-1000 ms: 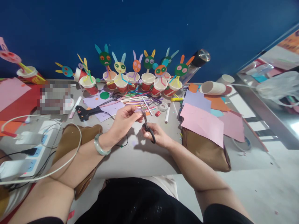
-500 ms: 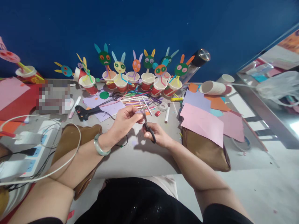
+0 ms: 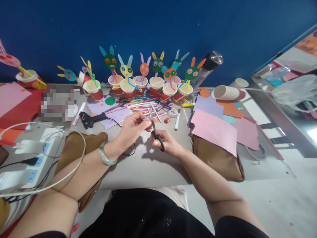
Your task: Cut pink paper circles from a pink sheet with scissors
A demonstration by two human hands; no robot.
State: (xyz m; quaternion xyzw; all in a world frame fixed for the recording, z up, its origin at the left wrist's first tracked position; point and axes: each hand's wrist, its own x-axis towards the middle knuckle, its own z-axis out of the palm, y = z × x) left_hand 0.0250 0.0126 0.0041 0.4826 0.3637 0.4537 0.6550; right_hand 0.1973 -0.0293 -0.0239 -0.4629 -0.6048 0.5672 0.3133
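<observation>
Above the middle of the table, my right hand (image 3: pixel 165 142) grips black-handled scissors (image 3: pixel 158 138), fingers through the loops and blades pointing away from me. My left hand (image 3: pixel 135 129) is pinched on a small purple paper piece (image 3: pixel 148 119), mostly covered by the fingers, right beside the blades. Beyond the hands lies a heap of coloured sticks (image 3: pixel 141 105). A black glue gun (image 3: pixel 92 119) rests left of my left hand, with purple paper sheets (image 3: pixel 116 117) behind it. A white marker (image 3: pixel 177 119) and a small red block (image 3: pixel 166 121) lie past my right hand.
Paper cups (image 3: pixel 156 86) with paper rabbit figures line the blue wall. A tilted flask (image 3: pixel 208 67) leans at the back right. Pink paper (image 3: pixel 214 130) covers a brown pouch (image 3: pixel 218 162) on the right. At left are a power strip (image 3: pixel 41 158) and a looping white cable (image 3: pixel 85 145).
My hands, the scissors and the purple paper piece stay in nearly the same place. The blades look about the same; only the camera view shifts very slightly.
</observation>
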